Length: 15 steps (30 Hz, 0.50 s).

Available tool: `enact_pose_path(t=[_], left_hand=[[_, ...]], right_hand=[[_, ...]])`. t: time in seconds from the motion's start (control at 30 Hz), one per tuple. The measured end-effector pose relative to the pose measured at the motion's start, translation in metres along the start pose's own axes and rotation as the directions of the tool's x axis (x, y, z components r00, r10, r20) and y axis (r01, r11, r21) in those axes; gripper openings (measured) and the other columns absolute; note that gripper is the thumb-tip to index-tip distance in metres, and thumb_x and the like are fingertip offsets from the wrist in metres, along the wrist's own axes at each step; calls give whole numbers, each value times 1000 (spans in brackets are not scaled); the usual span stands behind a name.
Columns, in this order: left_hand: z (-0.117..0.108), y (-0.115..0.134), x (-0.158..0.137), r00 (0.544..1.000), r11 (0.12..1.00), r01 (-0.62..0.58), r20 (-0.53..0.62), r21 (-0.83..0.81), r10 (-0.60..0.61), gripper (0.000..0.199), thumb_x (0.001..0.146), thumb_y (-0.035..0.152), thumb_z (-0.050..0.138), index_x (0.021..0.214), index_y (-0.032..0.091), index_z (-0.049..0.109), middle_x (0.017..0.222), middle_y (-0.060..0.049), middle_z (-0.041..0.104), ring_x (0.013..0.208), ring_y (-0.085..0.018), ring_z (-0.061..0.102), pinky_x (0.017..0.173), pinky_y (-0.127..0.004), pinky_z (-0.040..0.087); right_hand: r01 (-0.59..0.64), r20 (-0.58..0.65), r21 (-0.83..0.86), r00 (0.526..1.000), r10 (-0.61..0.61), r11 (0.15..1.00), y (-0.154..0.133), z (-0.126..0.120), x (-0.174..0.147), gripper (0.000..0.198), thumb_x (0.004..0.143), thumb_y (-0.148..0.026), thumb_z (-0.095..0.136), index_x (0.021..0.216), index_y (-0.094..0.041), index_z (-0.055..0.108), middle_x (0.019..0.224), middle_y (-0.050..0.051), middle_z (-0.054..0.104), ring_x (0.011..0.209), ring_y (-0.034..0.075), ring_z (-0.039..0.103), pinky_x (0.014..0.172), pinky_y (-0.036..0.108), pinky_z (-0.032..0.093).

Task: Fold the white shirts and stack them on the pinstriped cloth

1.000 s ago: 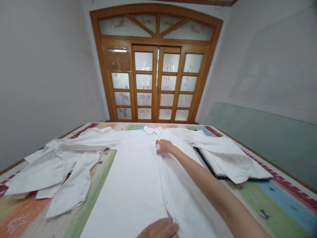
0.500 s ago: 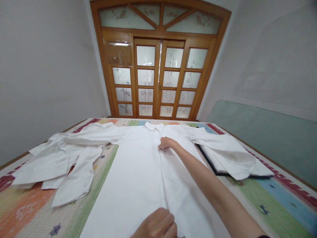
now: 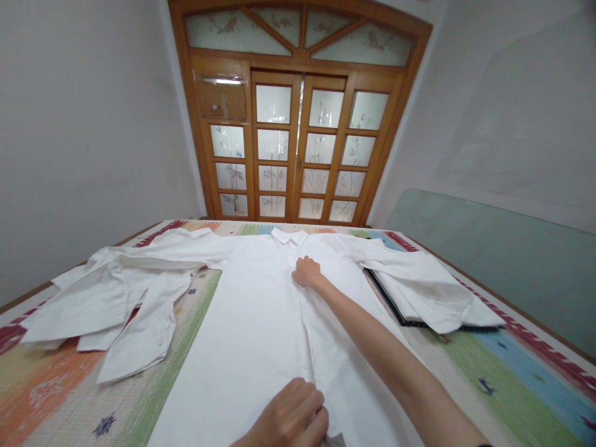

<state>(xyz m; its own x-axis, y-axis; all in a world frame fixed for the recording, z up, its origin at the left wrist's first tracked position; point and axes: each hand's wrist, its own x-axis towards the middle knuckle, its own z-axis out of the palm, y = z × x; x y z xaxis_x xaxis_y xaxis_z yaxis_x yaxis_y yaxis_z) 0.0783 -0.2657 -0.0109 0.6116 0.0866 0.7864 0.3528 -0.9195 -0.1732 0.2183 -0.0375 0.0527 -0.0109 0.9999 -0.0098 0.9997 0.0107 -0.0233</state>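
A white collared shirt (image 3: pixel 251 323) lies spread front side up on the patterned tablecloth, its collar toward the far edge and its sleeves out to both sides. Below the collar, my right hand (image 3: pixel 307 272) is closed on the button placket, knuckles up. Closer to me, my left hand (image 3: pixel 291 415) is curled shut on the same placket near the lower front. The fingertips of both hands are hidden. Beside my left fingers, a small grey patch shows at the frame's bottom edge; I cannot make out what it is.
More white garments (image 3: pixel 139 335) lie loosely by the left sleeve. Under the right sleeve sits a folded white and black stack (image 3: pixel 395 304). The colourful tablecloth (image 3: pixel 109 406) covers the table. A pale green board (image 3: pixel 484 242) leans at right; wooden doors (image 3: pixel 298 143) stand beyond.
My right hand has turned knuckles up and shifted slightly left on the placket. My left hand has moved a little up and left. The shirt lies nearly the same.
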Motion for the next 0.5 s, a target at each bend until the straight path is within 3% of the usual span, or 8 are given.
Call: enact_pose_path(t=[0.17,0.33,0.5], left_hand=[[1,-1,-1,1000,1000,-6,-4,14,6,38,98,20,38,61,16,50,62,-1,42,58,-14,38,55,-28,31],[2,-2,-2,1000,1000,-11,-3,29,11,31,94,15,47,64,16,49,63,1,43,58,-12,39,55,-27,32],[0,-2,1,1000,1000,-12,-12,23,12,32,95,14,44,63,16,49,62,1,41,57,-12,38,53,-26,32]], right_hand=[[22,-144,-71,989,-32,997,1,6,2,41,89,-8,41,128,-18,50,128,18,53,114,26,55,82,34,50],[54,-144,-111,987,-70,992,8,5,9,39,91,-6,37,124,-18,54,122,17,57,111,25,55,83,35,50],[79,-159,-118,982,-97,990,13,2,16,35,88,-6,42,112,-15,66,124,20,56,119,28,49,84,35,50]])
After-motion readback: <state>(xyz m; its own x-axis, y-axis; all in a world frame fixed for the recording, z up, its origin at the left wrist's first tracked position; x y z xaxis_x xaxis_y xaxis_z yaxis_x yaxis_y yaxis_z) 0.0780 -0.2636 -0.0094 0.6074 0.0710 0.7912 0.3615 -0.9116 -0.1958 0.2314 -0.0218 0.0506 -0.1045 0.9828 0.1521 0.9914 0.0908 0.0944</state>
